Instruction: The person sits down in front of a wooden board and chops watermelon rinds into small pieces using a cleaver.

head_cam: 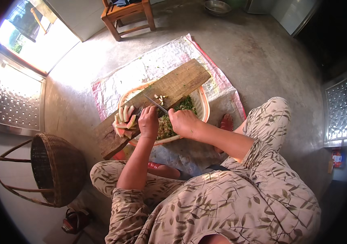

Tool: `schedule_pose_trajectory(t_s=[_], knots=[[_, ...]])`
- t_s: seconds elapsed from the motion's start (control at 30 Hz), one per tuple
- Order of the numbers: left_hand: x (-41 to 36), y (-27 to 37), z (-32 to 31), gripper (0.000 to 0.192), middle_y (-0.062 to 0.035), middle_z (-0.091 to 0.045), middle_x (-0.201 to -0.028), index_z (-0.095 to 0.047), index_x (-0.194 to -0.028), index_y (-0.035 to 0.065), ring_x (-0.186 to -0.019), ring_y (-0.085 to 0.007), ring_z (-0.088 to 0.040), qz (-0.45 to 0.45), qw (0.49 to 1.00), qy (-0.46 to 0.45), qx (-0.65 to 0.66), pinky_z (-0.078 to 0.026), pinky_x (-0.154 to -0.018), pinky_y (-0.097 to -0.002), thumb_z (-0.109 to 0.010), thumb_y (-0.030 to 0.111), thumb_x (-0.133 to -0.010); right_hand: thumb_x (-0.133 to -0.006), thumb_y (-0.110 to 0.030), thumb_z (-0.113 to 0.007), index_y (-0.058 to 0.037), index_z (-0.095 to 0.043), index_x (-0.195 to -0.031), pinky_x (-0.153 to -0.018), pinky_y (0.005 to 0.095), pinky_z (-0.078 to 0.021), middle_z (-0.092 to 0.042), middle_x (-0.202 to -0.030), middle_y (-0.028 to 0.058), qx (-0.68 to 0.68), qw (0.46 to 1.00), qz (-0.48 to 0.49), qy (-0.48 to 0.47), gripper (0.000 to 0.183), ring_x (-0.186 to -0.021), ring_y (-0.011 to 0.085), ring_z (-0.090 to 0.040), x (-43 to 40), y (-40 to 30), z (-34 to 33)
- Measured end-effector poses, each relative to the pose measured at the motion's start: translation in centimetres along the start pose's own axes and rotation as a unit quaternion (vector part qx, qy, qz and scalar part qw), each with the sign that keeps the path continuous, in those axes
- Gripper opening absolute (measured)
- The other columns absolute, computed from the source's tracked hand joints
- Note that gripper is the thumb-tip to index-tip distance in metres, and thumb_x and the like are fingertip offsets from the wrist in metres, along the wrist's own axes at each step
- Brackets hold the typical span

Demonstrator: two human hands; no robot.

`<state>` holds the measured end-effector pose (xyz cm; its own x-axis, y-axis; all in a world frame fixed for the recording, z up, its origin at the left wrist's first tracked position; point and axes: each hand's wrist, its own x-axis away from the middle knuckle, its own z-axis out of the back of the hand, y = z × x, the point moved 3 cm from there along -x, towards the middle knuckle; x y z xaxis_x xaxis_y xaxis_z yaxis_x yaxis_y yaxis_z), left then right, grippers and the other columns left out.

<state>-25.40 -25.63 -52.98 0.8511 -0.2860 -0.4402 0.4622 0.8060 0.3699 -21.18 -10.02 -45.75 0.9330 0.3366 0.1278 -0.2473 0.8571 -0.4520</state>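
Observation:
My right hand (186, 123) grips a knife (157, 104), its narrow blade slanting up and left across a long wooden board (185, 77). Beside the blade, my left hand (149, 122) rests on the board with its fingers curled down. Whatever is under those fingers is hidden. To the left of that hand lies a heap of pale strips with pink edges, which look like watermelon rind (125, 120). Several small cut pieces (161, 99) lie beyond the blade. The board spans an oval plastic basket (204, 105) that holds chopped greens and pale bits (167, 126).
Under the basket a woven plastic sheet (167, 58) covers part of the concrete floor (252, 55). A wicker basket (66, 170) lies tipped at the left, near a dark red object (76, 220). Further off are a wooden chair (127, 15) and a metal basin (217, 7).

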Motion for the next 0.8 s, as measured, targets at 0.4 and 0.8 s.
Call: schedule_pose_trajectory(t_s=[0.4, 0.8], knots=[[-0.1, 0.3, 0.0, 0.006, -0.0113, -0.063, -0.091, -0.061, -0.087, 0.0053, -0.088, -0.0308, -0.061, 0.003, 1.000, 0.000, 0.022, -0.051, -0.073, -0.0407, -0.061, 0.005, -0.081, -0.083, -0.010, -0.051, 0.0027, -0.048, -0.096, -0.065, 0.0455, -0.0557, -0.066, -0.074, 0.0242, -0.019, 0.998, 0.001, 0.062, 0.018, -0.072, 0.0379, -0.069, -4.2, 0.9, -4.0], [0.4, -0.1, 0.0, 0.004, -0.0112, -0.063, -0.091, -0.061, -0.087, 0.0060, -0.088, -0.0306, -0.061, -0.004, 1.000, 0.015, -0.008, -0.051, -0.073, -0.0400, -0.057, 0.006, -0.085, -0.084, -0.010, -0.049, 0.0035, -0.049, -0.093, -0.064, 0.0459, -0.0554, -0.066, -0.073, 0.0243, -0.024, 1.000, -0.004, 0.009, 0.016, -0.072, 0.0385, -0.068, -0.3, -0.1, -0.4]])
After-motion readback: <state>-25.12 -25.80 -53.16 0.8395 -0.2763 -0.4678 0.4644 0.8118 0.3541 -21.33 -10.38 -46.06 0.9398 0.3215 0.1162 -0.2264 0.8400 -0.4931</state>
